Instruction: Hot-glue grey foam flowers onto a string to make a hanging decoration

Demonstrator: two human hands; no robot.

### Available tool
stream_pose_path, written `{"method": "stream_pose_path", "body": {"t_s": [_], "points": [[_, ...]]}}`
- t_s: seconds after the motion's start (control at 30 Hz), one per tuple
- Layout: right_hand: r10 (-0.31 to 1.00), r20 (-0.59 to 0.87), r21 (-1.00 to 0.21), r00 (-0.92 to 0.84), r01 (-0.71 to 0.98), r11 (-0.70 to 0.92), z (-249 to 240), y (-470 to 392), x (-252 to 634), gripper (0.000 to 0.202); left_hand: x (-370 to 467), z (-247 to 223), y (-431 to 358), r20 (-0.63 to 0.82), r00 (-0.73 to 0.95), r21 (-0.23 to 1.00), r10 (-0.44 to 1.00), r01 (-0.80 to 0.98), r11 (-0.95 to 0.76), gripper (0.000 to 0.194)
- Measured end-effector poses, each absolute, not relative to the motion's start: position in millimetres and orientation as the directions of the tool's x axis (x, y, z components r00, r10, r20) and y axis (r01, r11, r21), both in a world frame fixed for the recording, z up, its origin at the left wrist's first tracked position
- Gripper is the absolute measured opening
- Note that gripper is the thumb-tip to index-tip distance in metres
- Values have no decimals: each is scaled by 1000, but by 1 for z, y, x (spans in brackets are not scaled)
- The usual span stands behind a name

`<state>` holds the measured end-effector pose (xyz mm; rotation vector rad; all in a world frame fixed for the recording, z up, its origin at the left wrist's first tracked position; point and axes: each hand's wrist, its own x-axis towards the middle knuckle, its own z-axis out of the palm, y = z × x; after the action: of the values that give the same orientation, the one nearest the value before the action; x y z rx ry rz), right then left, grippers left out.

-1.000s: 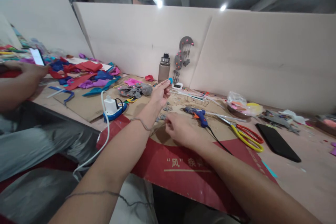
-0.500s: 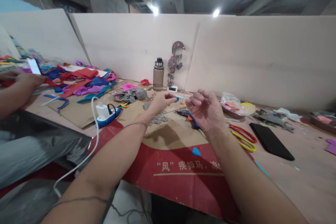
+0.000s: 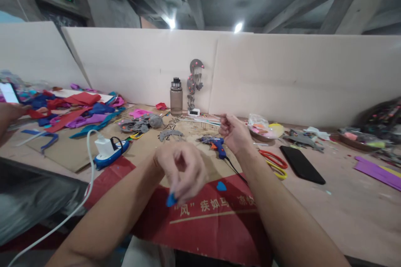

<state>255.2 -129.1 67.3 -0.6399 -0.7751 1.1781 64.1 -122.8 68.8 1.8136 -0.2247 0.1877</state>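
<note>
My left hand (image 3: 183, 171) hovers low over the red cardboard (image 3: 216, 229), its fingertips pinched on a small blue felt piece (image 3: 171, 199). A second blue heart-like piece (image 3: 221, 186) lies on the cardboard to its right. My right hand (image 3: 234, 133) is raised farther back with its fingers curled closed; what they hold, if anything, I cannot make out. Near that hand lies a blue glue gun (image 3: 219, 148) with a black cord. A grey felt crescent (image 3: 171, 134) rests on the brown part of the cardboard behind my left hand.
To the right lie red-handled scissors (image 3: 273, 159), a yellow-handled tool (image 3: 276, 171) and a black phone (image 3: 302, 164). A blue power strip (image 3: 112, 155) with a white cable sits left. Behind stand a bottle (image 3: 176, 98) and a hanging grey ornament (image 3: 194, 79). Another person's hand (image 3: 11, 114) is far left.
My hands were together over the table's middle, a pale strip between them. My left hand has come down and nearer, now with the blue piece; the right stays back. The view has shifted right.
</note>
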Motion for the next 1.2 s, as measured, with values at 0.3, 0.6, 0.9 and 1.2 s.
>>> {"method": "stream_pose_path", "body": {"t_s": [0.3, 0.6, 0.9, 1.2], "points": [[979, 204, -826, -6, -537, 169, 62, -132, 242, 27, 70, 90, -111, 431, 344, 702, 834, -709, -69, 16], [968, 245, -883, 53, -400, 246, 57, -129, 240, 39, 108, 68, -73, 344, 489, 906, 802, -398, -146, 30], [954, 249, -889, 167, -351, 294, 48, -126, 236, 52, 100, 50, -76, 260, 525, 914, 811, -405, -31, 30], [950, 285, -945, 127, -130, 301, 33, -121, 226, 41, 107, 35, -72, 326, 478, 883, 815, -463, -82, 30]]}}
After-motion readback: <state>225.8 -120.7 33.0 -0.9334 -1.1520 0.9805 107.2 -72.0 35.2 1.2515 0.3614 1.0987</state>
